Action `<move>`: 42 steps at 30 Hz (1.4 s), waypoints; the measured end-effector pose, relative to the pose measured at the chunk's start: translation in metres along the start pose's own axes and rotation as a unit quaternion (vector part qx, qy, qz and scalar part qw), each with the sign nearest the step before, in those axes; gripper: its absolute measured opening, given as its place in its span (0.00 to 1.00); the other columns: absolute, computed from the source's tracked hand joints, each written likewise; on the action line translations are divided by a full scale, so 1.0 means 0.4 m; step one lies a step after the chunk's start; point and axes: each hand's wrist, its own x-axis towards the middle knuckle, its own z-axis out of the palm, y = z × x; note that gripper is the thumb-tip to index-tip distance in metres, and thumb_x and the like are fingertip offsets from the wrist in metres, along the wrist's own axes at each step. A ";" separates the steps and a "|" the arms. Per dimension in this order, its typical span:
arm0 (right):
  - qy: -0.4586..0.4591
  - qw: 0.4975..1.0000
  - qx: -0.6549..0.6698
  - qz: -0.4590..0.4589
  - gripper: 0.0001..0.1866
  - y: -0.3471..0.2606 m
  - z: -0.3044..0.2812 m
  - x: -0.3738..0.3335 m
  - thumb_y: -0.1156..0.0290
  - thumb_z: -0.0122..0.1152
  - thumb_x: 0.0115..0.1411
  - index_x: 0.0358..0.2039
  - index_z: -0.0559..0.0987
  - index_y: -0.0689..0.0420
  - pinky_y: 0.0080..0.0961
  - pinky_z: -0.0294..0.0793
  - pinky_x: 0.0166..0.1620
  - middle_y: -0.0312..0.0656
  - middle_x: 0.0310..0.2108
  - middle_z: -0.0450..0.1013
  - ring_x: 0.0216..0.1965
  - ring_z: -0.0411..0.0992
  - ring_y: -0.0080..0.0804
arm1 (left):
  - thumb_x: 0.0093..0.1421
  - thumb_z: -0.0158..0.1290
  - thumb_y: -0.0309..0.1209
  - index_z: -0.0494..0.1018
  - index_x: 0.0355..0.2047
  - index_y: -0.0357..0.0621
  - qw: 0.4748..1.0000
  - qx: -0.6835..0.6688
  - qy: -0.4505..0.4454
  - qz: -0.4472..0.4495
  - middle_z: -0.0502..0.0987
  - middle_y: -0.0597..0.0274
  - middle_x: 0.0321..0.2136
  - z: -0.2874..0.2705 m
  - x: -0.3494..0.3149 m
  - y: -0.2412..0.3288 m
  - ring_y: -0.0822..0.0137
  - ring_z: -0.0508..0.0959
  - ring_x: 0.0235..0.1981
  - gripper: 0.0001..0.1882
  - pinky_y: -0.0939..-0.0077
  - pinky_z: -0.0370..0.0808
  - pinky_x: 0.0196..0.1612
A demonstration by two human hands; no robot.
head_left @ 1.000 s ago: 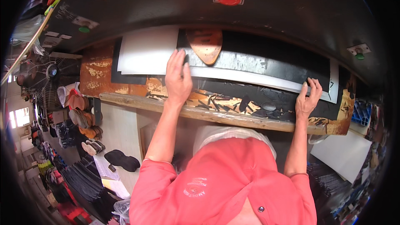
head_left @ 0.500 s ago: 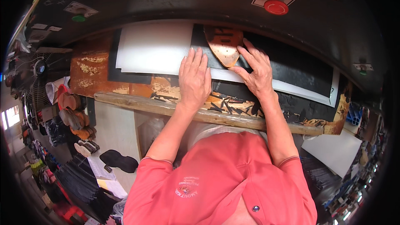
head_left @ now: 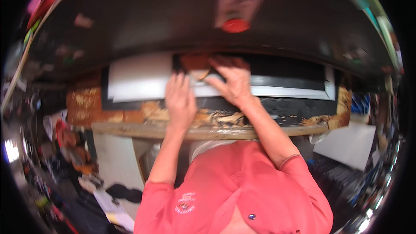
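Observation:
A brown tapered, sole-shaped piece (head_left: 195, 64), pale at its near tip, lies on dark and white sheet material under a black machine. My right hand (head_left: 234, 82) is at its right side, thumb by the near tip and fingers along the edge, apparently holding it. My left hand (head_left: 180, 102) rests flat with fingers stretched out, across the near edge of the white sheet (head_left: 141, 76), just left of the piece's tip. Motion blurs both hands, so exact fingertip contact is unclear. A black sheet (head_left: 284, 70) extends to the right.
Overhead, the black machine front (head_left: 182, 21) carries a red push button (head_left: 235, 25). A wooden rail (head_left: 208, 132) edges the worn board, with dark scraps nearby. Left stand a pale panel (head_left: 117, 156) and brown pieces; a white board (head_left: 346, 145) leans at right.
My view has tilted up and swung right, so more of the machine front shows and the bench sits lower and further left. Both hands stay beside the brown piece.

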 end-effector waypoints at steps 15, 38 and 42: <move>0.381 0.893 0.077 0.228 0.19 0.569 -0.771 0.061 0.62 0.57 0.80 0.30 0.75 0.58 0.19 0.67 0.37 0.26 0.27 0.68 0.31 0.64 0.14 | 0.62 0.66 0.23 0.69 0.24 0.43 0.997 0.020 -0.068 0.038 0.72 0.54 0.22 0.060 0.027 0.264 0.49 0.75 0.26 0.15 0.54 0.71 0.30; 0.020 0.972 -0.013 0.234 0.14 0.377 -0.614 -0.309 0.69 0.69 0.68 0.27 0.82 0.63 0.37 0.72 0.33 0.47 0.23 0.74 0.25 0.73 0.44 | 0.62 0.67 0.32 0.74 0.21 0.41 0.999 0.015 -0.021 -0.039 0.76 0.53 0.21 0.114 0.124 0.319 0.47 0.79 0.28 0.16 0.55 0.75 0.32; 0.041 0.971 0.025 0.236 0.13 0.379 -0.605 -0.341 0.70 0.69 0.69 0.28 0.81 0.64 0.30 0.70 0.33 0.44 0.22 0.72 0.25 0.70 0.32 | 0.62 0.68 0.33 0.75 0.20 0.40 1.000 0.005 -0.009 -0.028 0.78 0.53 0.22 0.111 0.107 0.318 0.48 0.79 0.29 0.17 0.52 0.76 0.33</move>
